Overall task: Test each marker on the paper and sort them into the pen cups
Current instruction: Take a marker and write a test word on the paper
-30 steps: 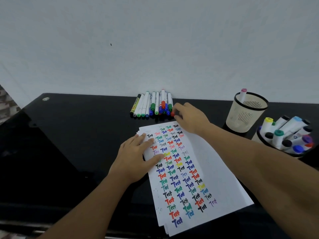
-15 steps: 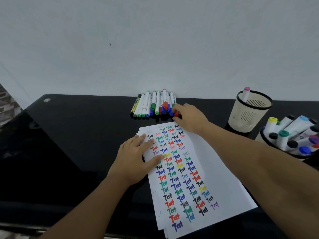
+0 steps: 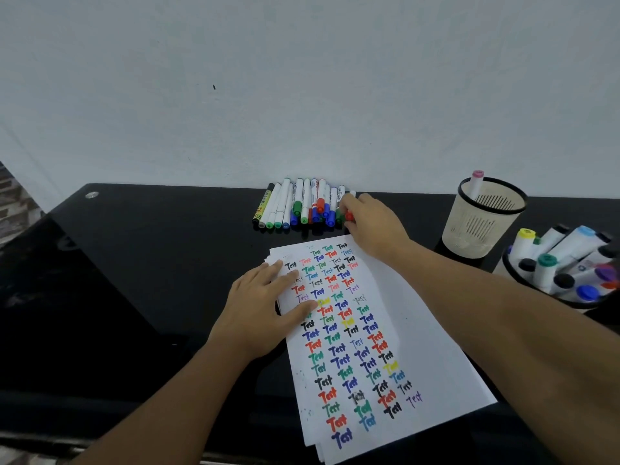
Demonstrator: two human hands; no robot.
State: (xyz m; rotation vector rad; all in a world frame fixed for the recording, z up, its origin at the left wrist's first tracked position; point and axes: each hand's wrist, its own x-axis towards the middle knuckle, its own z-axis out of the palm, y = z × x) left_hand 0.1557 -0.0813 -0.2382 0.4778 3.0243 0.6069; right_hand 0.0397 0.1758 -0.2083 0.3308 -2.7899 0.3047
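Note:
A stack of white paper (image 3: 419,333) covered with coloured "Test" marks lies on the black table (image 3: 134,280). My left hand (image 3: 261,310) presses flat on its upper left part. A row of several markers (image 3: 302,206) lies against the wall. My right hand (image 3: 375,226) reaches to the row's right end and pinches a red-capped marker (image 3: 349,214). A beige mesh pen cup (image 3: 483,219) at the right holds one pink-capped marker (image 3: 475,184). A black cup (image 3: 523,280) at the far right is full of thick markers.
The white wall runs just behind the marker row. A small metal disc (image 3: 91,195) sits at the table's far left corner. The table's front edge lies just below the paper stack.
My right hand has closed its fingers round the red-capped marker at the end of the row. My left hand stays pressed on the paper.

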